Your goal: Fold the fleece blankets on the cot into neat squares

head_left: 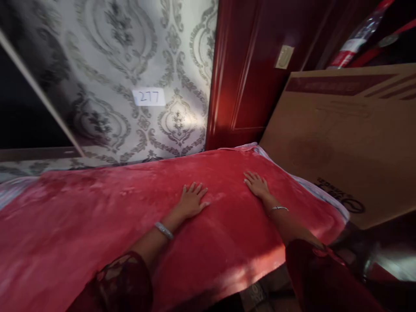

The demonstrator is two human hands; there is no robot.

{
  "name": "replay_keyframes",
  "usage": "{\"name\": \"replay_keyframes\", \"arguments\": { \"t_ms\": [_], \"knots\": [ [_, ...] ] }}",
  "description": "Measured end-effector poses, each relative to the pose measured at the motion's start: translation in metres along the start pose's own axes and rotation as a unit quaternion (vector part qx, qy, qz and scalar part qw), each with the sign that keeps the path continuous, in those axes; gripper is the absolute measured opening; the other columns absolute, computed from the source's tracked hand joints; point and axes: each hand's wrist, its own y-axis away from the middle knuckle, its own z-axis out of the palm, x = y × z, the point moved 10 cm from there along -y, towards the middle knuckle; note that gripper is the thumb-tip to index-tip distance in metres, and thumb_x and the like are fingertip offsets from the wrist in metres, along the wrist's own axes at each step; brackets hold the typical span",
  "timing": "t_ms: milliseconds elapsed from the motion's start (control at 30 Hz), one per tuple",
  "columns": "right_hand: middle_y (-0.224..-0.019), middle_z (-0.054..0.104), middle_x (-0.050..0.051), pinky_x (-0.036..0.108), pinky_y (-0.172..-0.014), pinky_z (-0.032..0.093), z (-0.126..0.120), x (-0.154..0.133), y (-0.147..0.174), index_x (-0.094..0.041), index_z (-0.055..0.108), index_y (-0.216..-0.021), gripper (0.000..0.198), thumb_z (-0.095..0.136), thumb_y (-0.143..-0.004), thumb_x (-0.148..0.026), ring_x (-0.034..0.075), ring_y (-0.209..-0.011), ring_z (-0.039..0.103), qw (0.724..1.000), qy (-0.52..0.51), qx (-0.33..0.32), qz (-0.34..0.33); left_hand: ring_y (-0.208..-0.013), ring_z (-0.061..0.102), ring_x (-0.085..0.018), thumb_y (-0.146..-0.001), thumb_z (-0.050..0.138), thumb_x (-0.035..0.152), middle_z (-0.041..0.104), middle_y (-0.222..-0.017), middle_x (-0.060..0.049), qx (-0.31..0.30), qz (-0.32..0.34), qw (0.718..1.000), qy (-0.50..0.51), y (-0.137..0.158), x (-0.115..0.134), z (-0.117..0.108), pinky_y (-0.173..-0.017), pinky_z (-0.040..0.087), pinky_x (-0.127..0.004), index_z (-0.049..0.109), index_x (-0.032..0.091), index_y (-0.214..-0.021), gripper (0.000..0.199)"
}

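Observation:
A red plush blanket is spread over a long flat surface in front of me, its pale edging showing at the right and far left. Flat on its middle lies my left hand, fingers apart and thumb out to the right. Farther right, my right hand rests palm down on the same cloth with its fingers stretched forward. Neither hand holds anything. The fabric around both hands looks mostly smooth, with faint creases.
Behind the blanket stands a patterned wall with a paper label reading 277. A dark screen is at the left. At the right are a dark red wooden panel, a large cardboard box and a plastic bottle.

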Motion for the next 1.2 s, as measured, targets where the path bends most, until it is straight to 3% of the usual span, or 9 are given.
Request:
{"name": "replay_keyframes", "arguments": {
  "t_ms": [100,167,367,533,633,800,1000,1200],
  "knots": [
    [-0.163,0.031,0.015,0.065,-0.114,0.027,0.002,-0.021,0.013,-0.021,0.037,-0.156,0.061,0.018,-0.104,-0.046,0.035,-0.15,0.026,0.999,-0.015,-0.001,0.033,-0.153,0.018,-0.035,-0.097,0.044,0.051,0.027,-0.166,-0.009,0.007,-0.038,0.999,-0.003,0.063,-0.05,-0.003,-0.12,0.015,-0.064,0.035,0.028,-0.156,0.064],
    [-0.162,0.032,0.017,0.063,-0.114,0.028,0.007,-0.05,0.028,-0.02,0.038,-0.156,0.063,0.017,-0.103,-0.048,0.035,-0.151,0.026,0.999,-0.028,0.011,0.033,-0.153,0.02,-0.033,-0.097,0.045,0.05,0.029,-0.165,-0.01,0.02,-0.08,0.997,-0.009,0.108,-0.088,-0.007,-0.12,0.016,-0.062,0.036,0.029,-0.156,0.063],
    [-0.165,0.029,0.008,0.061,-0.116,0.025,0.036,-0.172,0.095,-0.03,0.04,-0.154,0.058,0.024,-0.103,-0.052,0.03,-0.152,0.021,0.99,-0.02,0.034,-0.139,-0.151,0.027,-0.033,-0.098,0.041,0.048,0.034,-0.162,-0.013,0.062,-0.224,0.971,-0.054,0.231,-0.19,-0.022,-0.12,0.021,-0.058,0.042,0.024,-0.153,0.06],
    [-0.164,0.031,0.008,0.062,-0.116,0.025,0.042,-0.193,0.118,-0.028,0.038,-0.155,0.057,0.027,-0.102,-0.047,0.03,-0.151,0.025,0.984,0.01,0.054,-0.17,-0.147,0.032,-0.035,-0.1,0.033,0.045,0.039,-0.159,-0.016,0.111,-0.38,0.914,-0.089,0.3,-0.241,-0.035,-0.117,0.022,-0.062,0.047,0.019,-0.149,0.057],
    [-0.163,0.033,0.008,0.062,-0.115,0.027,0.042,-0.189,0.117,-0.029,0.039,-0.154,0.057,0.027,-0.101,-0.047,0.03,-0.15,0.027,0.983,0.015,0.06,-0.171,-0.145,0.033,-0.037,-0.1,0.032,0.045,0.04,-0.159,-0.017,0.135,-0.45,0.878,-0.092,0.32,-0.253,-0.038,-0.116,0.02,-0.065,0.049,0.018,-0.148,0.057],
    [-0.163,0.035,0.009,0.062,-0.113,0.031,0.044,-0.187,0.116,-0.028,0.039,-0.154,0.058,0.026,-0.1,-0.047,0.031,-0.149,0.03,0.982,0.017,0.064,-0.174,-0.147,0.029,-0.037,-0.1,0.032,0.046,0.039,-0.16,-0.015,0.138,-0.45,0.88,-0.065,0.321,-0.252,-0.033,-0.117,0.019,-0.063,0.048,0.02,-0.149,0.058],
    [-0.164,0.032,0.008,0.06,-0.114,0.03,0.045,-0.188,0.117,-0.028,0.038,-0.155,0.06,0.023,-0.101,-0.048,0.03,-0.15,0.028,0.983,0.015,0.058,-0.172,-0.146,0.03,-0.037,-0.099,0.033,0.044,0.042,-0.157,-0.017,0.179,-0.495,0.848,-0.057,0.333,-0.256,-0.038,-0.118,0.018,-0.061,0.049,0.015,-0.146,0.057],
    [-0.164,0.032,0.006,0.059,-0.116,0.028,0.043,-0.19,0.119,-0.029,0.037,-0.156,0.06,0.024,-0.101,-0.05,0.029,-0.15,0.027,0.984,0.01,0.053,-0.168,-0.146,0.03,-0.037,-0.099,0.032,0.039,0.042,-0.156,-0.02,0.186,-0.506,0.84,-0.067,0.335,-0.256,-0.042,-0.116,0.021,-0.063,0.05,0.012,-0.145,0.056]
  ]
}}
